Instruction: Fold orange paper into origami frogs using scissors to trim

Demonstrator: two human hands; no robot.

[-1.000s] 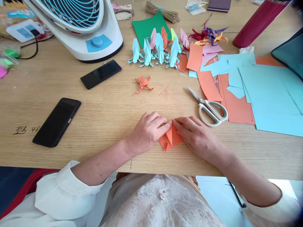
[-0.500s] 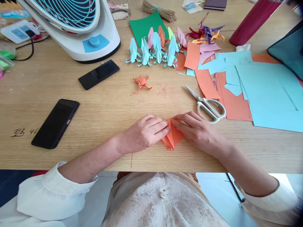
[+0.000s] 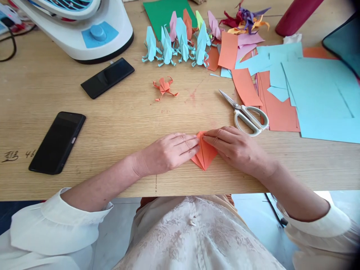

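A folded piece of orange origami paper [image 3: 206,155] lies on the table near its front edge, with creases running down to a point facing me. My left hand [image 3: 176,152] presses its fingertips onto the left side of the paper. From the right, my right hand [image 3: 234,148] grips the other side, fingers together and thumb hidden. Both sets of fingertips nearly meet at the paper's upper part. Scissors [image 3: 247,116] with white handles rest just beyond my right hand. A small orange folded paper figure [image 3: 164,88] sits farther back.
Blue folded figures [image 3: 182,41] stand in a row before a green sheet [image 3: 157,17]. Blue sheets [image 3: 326,97] and orange pieces [image 3: 247,88] spread over the right side. Two black phones [image 3: 57,142] and a white fan [image 3: 107,33] occupy the left. A red cylinder [image 3: 298,15] is at the back.
The view has tilted downward a little, so things appear higher. Layers at the paper's lower tip that stood slightly apart now lie flatter. Both hands stay on the paper, the left one's fingers straighter.
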